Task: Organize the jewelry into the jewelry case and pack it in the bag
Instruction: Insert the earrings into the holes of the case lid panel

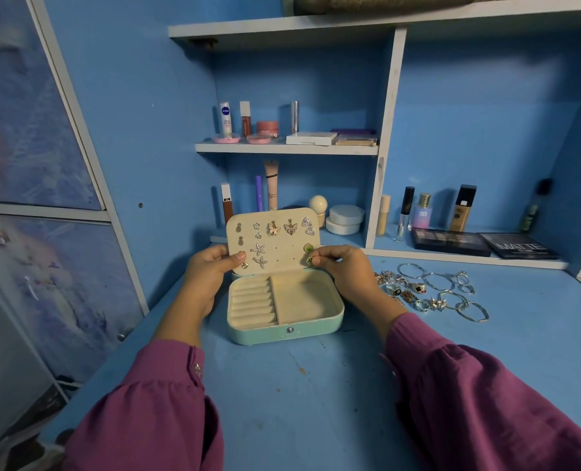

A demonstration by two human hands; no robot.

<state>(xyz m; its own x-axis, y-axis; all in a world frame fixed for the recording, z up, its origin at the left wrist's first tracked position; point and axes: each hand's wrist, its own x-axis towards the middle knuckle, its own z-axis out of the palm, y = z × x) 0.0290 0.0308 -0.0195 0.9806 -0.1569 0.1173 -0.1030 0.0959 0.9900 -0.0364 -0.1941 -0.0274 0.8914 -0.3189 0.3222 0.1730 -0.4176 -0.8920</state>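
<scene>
Left hand (210,266): my fingers grip the lid (273,241) at 9 o'clock, steadying it.
Right hand (338,263): fingers pinch green earring (309,260) at 3 o'clock.
Tip: I'd press the post straight in.

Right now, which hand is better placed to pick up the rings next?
Right. The right hand is beside the rings lying on the desk; the left hand steadies the case lid on the far side.

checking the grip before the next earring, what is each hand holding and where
Left hand grips the open lid of the jewelry case by its left edge. Right hand pinches a green earring at the lid's lower right.
</scene>
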